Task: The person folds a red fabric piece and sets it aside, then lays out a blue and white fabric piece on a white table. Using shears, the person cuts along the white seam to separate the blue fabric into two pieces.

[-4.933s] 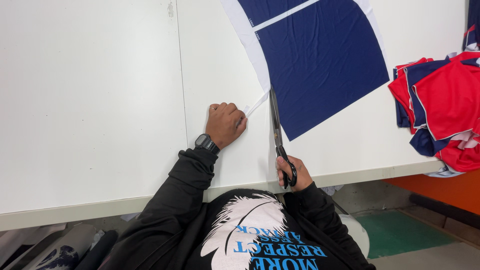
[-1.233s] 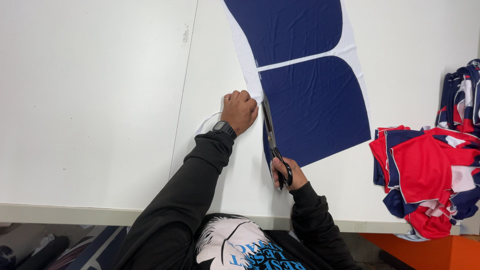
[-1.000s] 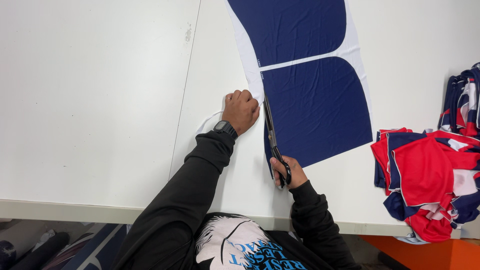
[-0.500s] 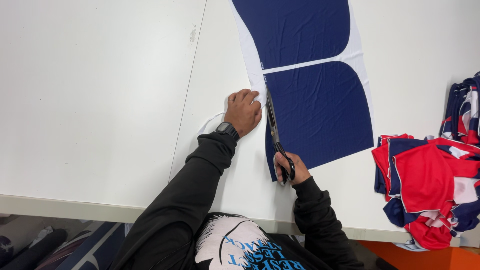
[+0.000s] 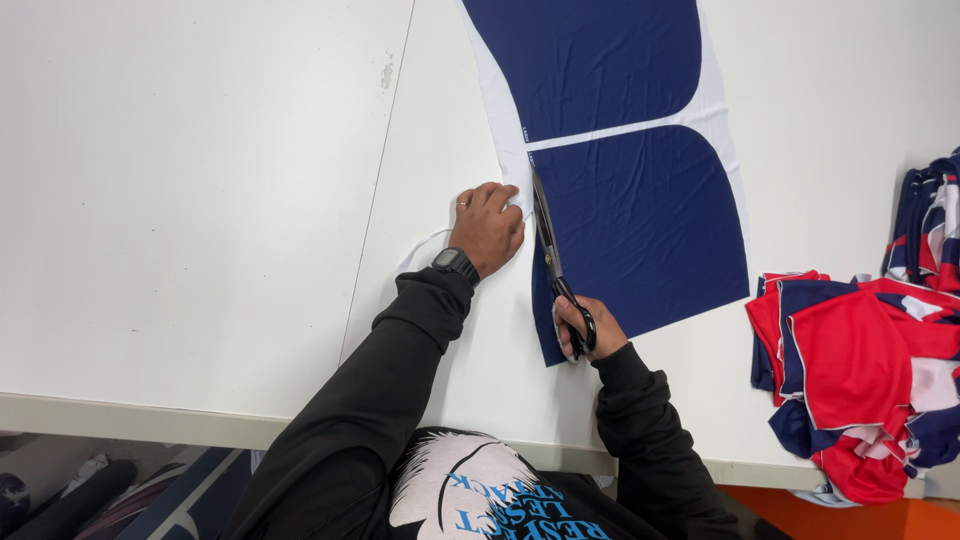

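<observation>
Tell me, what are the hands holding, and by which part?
The right hand holds black scissors by the handle loops. The left hand grips nothing; it presses flat on the white edge of the navy fabric.

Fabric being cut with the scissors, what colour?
Navy blue panels with white borders on the fabric, cut by black scissors. Head view shows it clearly.

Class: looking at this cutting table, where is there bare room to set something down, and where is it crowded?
Free: the wide white table left of the left hand, and the strip between the navy fabric and the red and navy pile. Crowded: around the scissors in the right hand, and the right edge.
</observation>
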